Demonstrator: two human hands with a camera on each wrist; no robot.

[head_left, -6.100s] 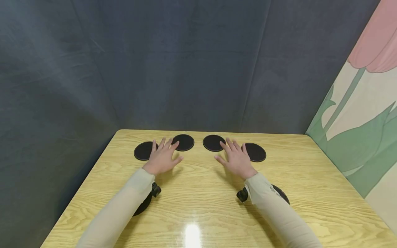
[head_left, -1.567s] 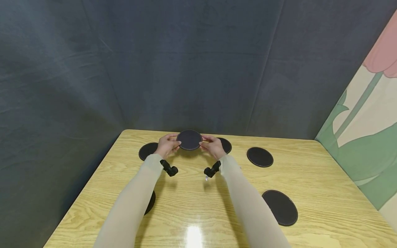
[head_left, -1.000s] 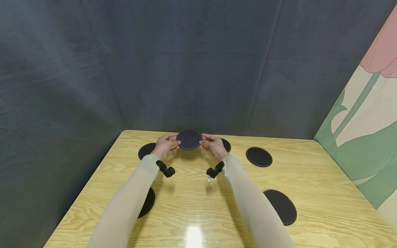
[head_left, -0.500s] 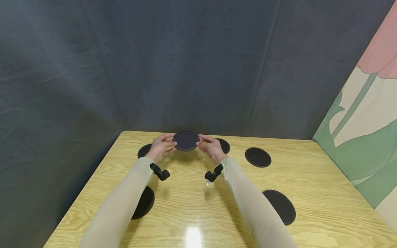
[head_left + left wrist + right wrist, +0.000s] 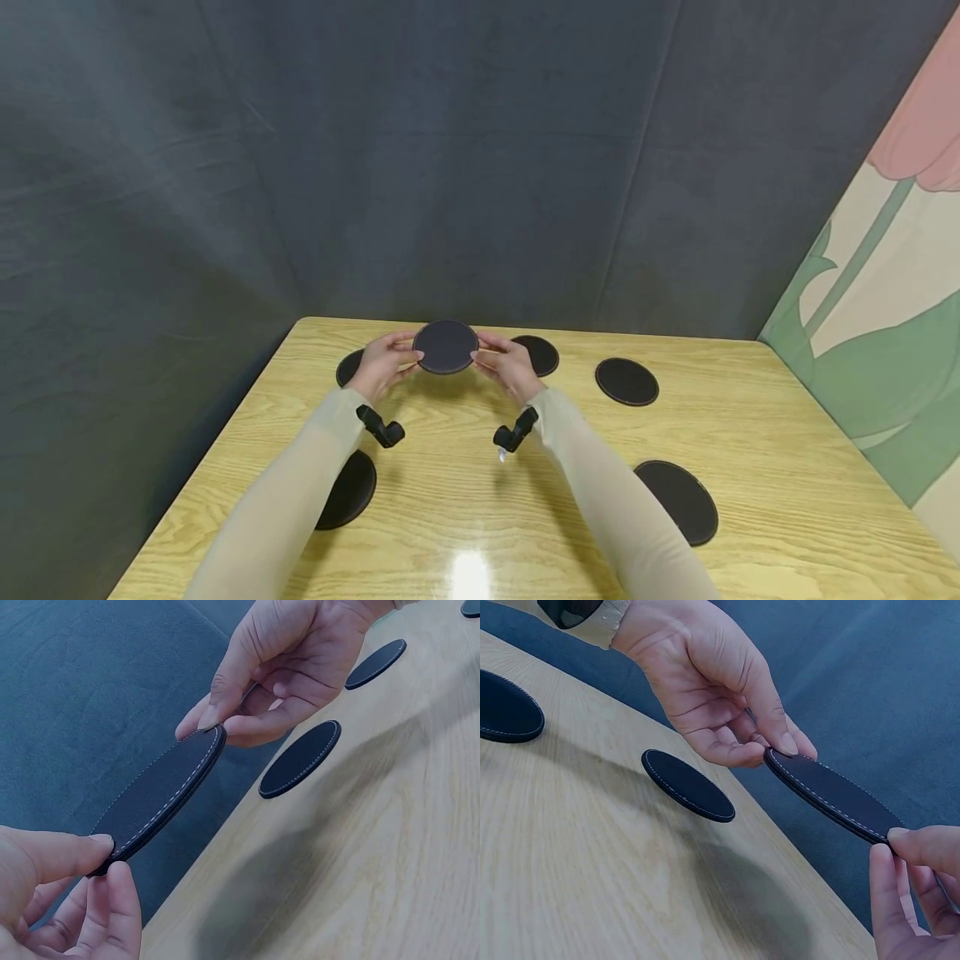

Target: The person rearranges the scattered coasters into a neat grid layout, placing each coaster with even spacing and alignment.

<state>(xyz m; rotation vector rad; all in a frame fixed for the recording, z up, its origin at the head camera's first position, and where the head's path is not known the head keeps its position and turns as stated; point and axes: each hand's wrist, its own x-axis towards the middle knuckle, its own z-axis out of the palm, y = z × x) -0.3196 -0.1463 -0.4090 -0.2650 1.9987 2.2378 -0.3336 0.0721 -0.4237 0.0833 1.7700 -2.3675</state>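
Note:
Both hands hold one round black coaster [image 5: 446, 347] with pale edge stitching, raised above the far part of the table. My left hand [image 5: 380, 364] pinches its left edge between thumb and fingers; my right hand [image 5: 507, 367] pinches the right edge the same way. In the left wrist view the coaster [image 5: 161, 791] is tilted, thumbs on its upper face and fingertips beneath. The right wrist view shows a gap and a shadow between this coaster [image 5: 836, 796] and the wood. Behind my left hand a second coaster [image 5: 348, 367] is partly hidden.
More black coasters lie flat on the wooden table [image 5: 465, 467]: one [image 5: 538, 356] beside my right hand, one [image 5: 627, 382] farther right, one [image 5: 678, 502] at front right, one [image 5: 348, 492] partly under the left sleeve. A dark curtain [image 5: 465, 167] hangs behind the far edge.
Six seconds ago both hands were spread over the coasters, all on the table. Since then one back coaster was gripped and lifted; lately it has shifted slightly left and nearer.

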